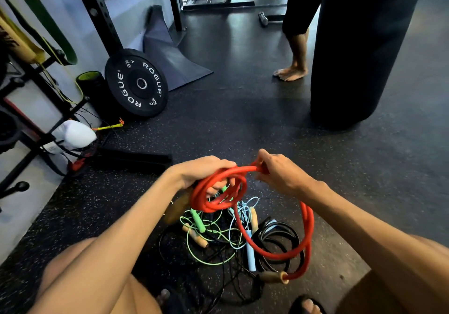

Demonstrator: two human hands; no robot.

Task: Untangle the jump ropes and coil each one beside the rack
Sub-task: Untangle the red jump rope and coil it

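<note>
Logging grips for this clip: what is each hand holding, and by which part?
The red jump rope: left hand grips its coiled loops, right hand pinches a bend of the cord.

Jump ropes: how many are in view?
4: red rope in the left hand and right hand; green rope, light blue rope and black rope tangled on the floor below. More may be hidden.

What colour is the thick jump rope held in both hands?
The thick jump rope is red, shown in the head view.
</note>
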